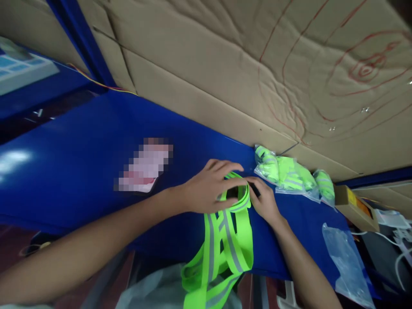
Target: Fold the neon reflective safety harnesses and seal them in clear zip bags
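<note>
A neon green safety vest (pixel 225 244) with grey reflective stripes lies over the front edge of a blue table (pixel 80 163) and hangs down off it. My left hand (pixel 209 186) is curled around the vest's folded upper end, fingers bent over the strap. My right hand (pixel 265 199) pinches the same folded end from the right side. Both hands meet at the top loop of the vest.
Packed green vests in clear plastic bags (pixel 289 174) lie at the table's far right. An empty clear bag (pixel 346 257) lies at the right edge. A small cardboard box (pixel 352 204) sits beyond. A cardboard wall (pixel 241 64) rises behind the table.
</note>
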### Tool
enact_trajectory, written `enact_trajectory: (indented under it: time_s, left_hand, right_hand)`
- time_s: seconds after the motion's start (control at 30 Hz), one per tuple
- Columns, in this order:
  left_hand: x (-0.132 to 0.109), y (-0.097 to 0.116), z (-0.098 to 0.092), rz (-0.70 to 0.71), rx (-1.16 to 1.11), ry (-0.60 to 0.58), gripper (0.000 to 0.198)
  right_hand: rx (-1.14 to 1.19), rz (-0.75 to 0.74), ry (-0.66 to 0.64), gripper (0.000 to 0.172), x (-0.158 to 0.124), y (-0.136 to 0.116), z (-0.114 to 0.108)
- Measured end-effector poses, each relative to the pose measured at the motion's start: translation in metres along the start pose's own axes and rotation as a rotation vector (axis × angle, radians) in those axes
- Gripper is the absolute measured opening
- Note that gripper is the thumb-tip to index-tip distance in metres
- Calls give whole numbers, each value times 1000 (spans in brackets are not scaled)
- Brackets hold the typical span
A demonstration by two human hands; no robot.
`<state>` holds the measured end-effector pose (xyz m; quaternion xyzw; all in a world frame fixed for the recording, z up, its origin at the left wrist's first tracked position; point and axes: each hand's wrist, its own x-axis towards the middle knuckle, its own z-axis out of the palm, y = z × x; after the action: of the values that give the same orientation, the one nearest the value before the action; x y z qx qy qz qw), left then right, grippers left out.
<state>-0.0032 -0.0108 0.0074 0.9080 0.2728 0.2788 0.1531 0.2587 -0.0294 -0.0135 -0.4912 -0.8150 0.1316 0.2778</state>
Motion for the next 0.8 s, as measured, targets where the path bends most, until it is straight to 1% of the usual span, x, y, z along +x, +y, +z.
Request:
enact_trajectory:
  time_s: [0.03,0.07,0.1,0.13,0.17,0.23,0.27,0.3,0.33,0.37,0.43,0.47,0.53,0.57,0.6,0.63,0.67,0.73,0.77,0.8]
  left_hand:
    - [-1,2,-1,84,1,-60,47]
    - [-2,2,-1,135,-2,-110,55]
    - [-2,1,-1,154,-2,-141,61]
    - [-2,-1,1,149,3,-153,62]
    - [-2,-5,2,128,10,-154,60]
    - [-1,-12,4,39,-4,-129,46]
    - [0,-16,4,-26,-32,-103,38]
    - [1,-19,4,-101,-74,-69,33]
    - [2,-21,2,-183,-122,-28,33]
    - [3,-23,1,-266,-169,10,35]
    - [5,-27,-1,-407,-243,57,39]
    - [6,-28,-2,-455,-260,57,42]
    - [6,-30,-1,-507,-235,76,43]
    - [6,-29,0,-499,-191,108,42]
    - [6,-28,1,-456,-129,146,40]
    - [5,-25,3,-376,-63,166,39]
    - [4,-22,4,-266,-5,160,40]
    - [2,-14,5,-54,64,62,40]
    - [1,-11,5,8,82,-5,40]
    - [0,-9,6,29,98,-59,44]
  right_hand:
    - [-21,-13,20,23,-2,-4,-1]
    - [-36,-28,21,23,-4,-8,-4]
    - [-44,-41,-6,26,-6,-11,-7]
    - [-48,-52,-59,30,-7,-14,-11]
    - [-47,-62,-129,37,-8,-15,-15]
    - [-46,-78,-246,56,-10,-16,-20]
    - [-52,-80,-265,64,-10,-15,-20]
    - [-61,-74,-261,69,-11,-15,-20]
    - [-68,-58,-239,67,-12,-14,-19]
    - [-61,-26,-206,60,-12,-12,-17]
    - [2,68,-115,40,-12,-10,-15]
    - [48,114,-71,32,-11,-8,-14]
    - [114,187,1,27,-10,-3,-13]
    - [115,211,25,25,-9,-1,-13]
    - [94,217,44,23,-8,1,-12]
    - [57,208,60,23,-8,2,-12]
    - [13,186,84,25,-8,2,-11]
    - [-75,116,146,34,-9,-4,-8]
    - [-114,71,169,39,-9,-10,-7]
    - [-146,20,167,43,-10,-17,-5]
